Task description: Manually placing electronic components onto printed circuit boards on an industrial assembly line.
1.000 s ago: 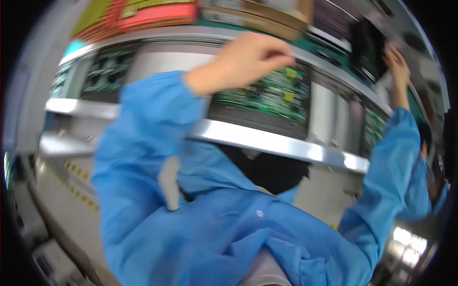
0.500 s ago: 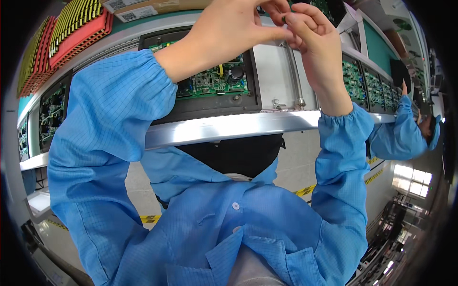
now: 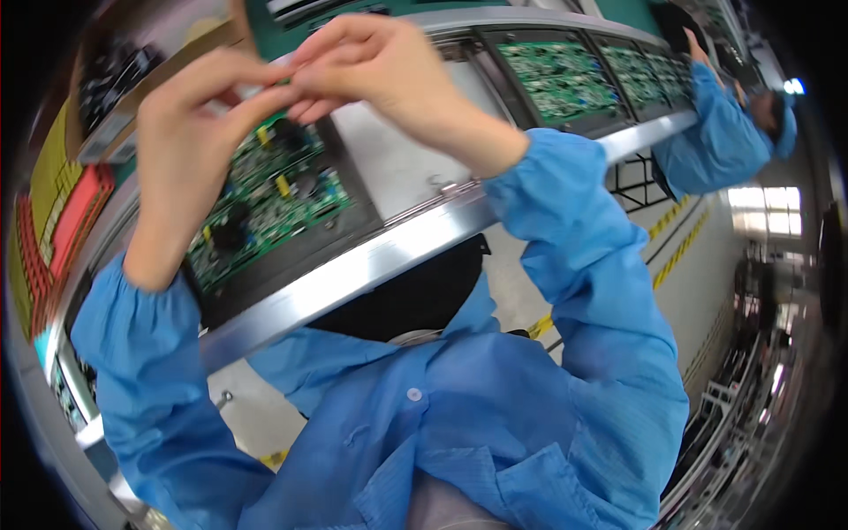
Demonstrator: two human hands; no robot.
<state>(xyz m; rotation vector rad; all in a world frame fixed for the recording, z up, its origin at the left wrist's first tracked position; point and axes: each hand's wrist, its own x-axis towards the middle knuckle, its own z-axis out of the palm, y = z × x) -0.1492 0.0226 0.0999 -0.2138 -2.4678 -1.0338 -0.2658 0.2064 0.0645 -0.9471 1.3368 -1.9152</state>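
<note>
My left hand [image 3: 185,132] and my right hand [image 3: 397,79] meet at their fingertips above a green circuit board [image 3: 256,225]. Both are closed in a pinch. A tiny dark green speck shows between the fingertips, too small and blurred to name. Below them, the board sits in a black carrier frame [image 3: 358,208] and bears black cylindrical parts and yellow components. My left hand and wrist hide part of the board's left side.
A metal rail [image 3: 353,283] runs along the line's near edge. More framed circuit boards [image 3: 561,84] continue to the right, where a co-worker in blue [image 3: 720,141] stands. At left are an open cardboard box [image 3: 208,35] of dark parts and red and yellow trays [image 3: 75,221].
My hands have shifted left, still joined at the fingertips, and now hover over the board. The view has turned, so the line slants and the cardboard box shows its contents.
</note>
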